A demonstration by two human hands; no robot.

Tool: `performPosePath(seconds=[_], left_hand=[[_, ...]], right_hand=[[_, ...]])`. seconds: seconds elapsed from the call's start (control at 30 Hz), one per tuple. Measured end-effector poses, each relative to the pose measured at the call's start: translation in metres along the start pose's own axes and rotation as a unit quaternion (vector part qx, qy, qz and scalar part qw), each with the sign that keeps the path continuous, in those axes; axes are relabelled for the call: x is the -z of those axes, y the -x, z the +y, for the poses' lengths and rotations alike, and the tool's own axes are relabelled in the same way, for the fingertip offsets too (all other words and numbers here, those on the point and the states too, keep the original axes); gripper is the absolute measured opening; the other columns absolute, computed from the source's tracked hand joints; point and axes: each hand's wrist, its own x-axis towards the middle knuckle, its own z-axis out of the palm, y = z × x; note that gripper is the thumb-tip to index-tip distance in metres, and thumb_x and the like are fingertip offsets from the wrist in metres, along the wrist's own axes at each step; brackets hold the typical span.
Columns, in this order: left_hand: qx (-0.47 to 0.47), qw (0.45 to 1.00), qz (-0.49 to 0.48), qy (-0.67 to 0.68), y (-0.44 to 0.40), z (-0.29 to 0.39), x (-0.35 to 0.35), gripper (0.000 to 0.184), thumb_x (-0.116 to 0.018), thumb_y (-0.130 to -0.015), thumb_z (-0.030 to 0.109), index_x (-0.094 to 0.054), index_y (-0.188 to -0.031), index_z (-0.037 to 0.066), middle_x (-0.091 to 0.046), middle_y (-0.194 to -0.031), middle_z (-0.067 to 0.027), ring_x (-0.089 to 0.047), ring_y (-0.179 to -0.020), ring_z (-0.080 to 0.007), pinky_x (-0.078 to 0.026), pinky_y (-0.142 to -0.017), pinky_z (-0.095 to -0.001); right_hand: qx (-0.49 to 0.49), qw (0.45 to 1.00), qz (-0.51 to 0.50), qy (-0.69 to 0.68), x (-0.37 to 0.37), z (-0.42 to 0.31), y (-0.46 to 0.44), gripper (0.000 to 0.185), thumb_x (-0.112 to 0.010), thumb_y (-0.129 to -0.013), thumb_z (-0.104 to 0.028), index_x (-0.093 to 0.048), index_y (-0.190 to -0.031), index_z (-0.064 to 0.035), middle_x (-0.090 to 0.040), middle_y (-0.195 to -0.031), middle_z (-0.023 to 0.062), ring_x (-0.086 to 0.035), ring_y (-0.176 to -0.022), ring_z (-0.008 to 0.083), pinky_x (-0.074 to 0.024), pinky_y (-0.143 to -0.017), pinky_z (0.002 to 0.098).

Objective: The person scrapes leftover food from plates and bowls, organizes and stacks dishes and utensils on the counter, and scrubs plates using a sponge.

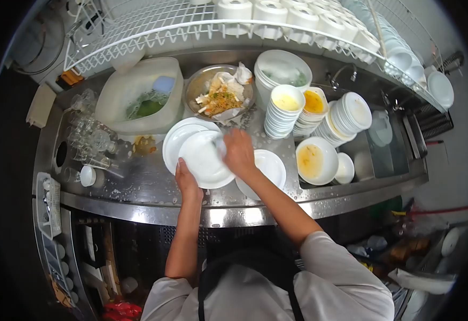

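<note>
My left hand (187,179) grips a white plate (206,159) by its lower left rim, tilted above the counter. Over the plate's right side, my right hand (238,152) is closed and a little blurred. Something greyish sits at its fingers, too smeared to name. White plates (172,144) lie behind and to the left of the held one. Another white plate (268,170) rests on the counter under my right forearm. Beyond my hands stands a metal bowl (192,99) heaped with food scraps and crumpled tissue.
A soapy tub (108,115) stands left, near clustered glasses (92,134). To the right are a round bucket (263,77), stacked cups (282,120), stacked bowls (351,115) and a stained bowl (322,166) by the sink (397,152). Overhead hangs a wire rack (161,33).
</note>
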Motion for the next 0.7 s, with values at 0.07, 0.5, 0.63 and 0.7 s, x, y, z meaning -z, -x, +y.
performPosePath(seconds=[0.07,0.5,0.63,0.7], left_hand=[[-0.013,0.998,-0.049,-0.026,0.016,0.002,-0.013,0.058,-0.041,-0.108,0.042,-0.049,-0.138,-0.007,-0.059,-0.133,-0.0185,-0.06,-0.118,-0.0258,-0.05,-0.1,-0.0365],[0.009,0.954,-0.15,-0.258,0.057,-0.041,-0.06,0.052,-0.073,-0.09,0.039,-0.066,-0.119,-0.003,-0.07,-0.104,-0.0162,-0.069,-0.095,-0.0258,-0.055,-0.08,-0.0359],[-0.016,0.955,-0.094,-0.279,0.059,-0.065,-0.081,0.051,-0.067,-0.094,0.041,-0.067,-0.114,-0.006,-0.072,-0.1,-0.0189,-0.069,-0.09,-0.0269,-0.052,-0.079,-0.0377],[-0.061,0.931,-0.132,-0.335,0.035,-0.098,-0.057,0.049,-0.063,-0.096,0.039,-0.065,-0.112,-0.007,-0.071,-0.098,-0.0224,-0.07,-0.088,-0.0314,-0.052,-0.079,-0.0418]], right_hand=[[0.063,0.991,0.076,-0.091,-0.037,-0.011,0.001,0.037,-0.073,-0.074,-0.007,-0.067,-0.11,-0.0004,-0.064,-0.117,0.0206,-0.06,-0.112,0.0367,-0.0476,-0.098,0.0436],[-0.262,0.191,-0.033,-0.945,-0.01,0.051,0.069,0.055,-0.042,-0.105,-0.038,-0.04,-0.148,-0.004,-0.055,-0.141,0.0165,-0.058,-0.123,0.0312,-0.0448,-0.11,0.0393],[-0.412,0.347,0.008,-0.843,0.024,0.041,0.116,0.052,-0.041,-0.106,-0.038,-0.039,-0.15,-0.0086,-0.05,-0.147,0.0138,-0.053,-0.13,0.0282,-0.0436,-0.111,0.0394],[-0.429,0.489,0.023,-0.759,0.038,0.063,0.144,0.058,-0.044,-0.104,-0.046,-0.043,-0.147,-0.007,-0.05,-0.147,0.0143,-0.052,-0.132,0.0285,-0.0439,-0.11,0.0442]])
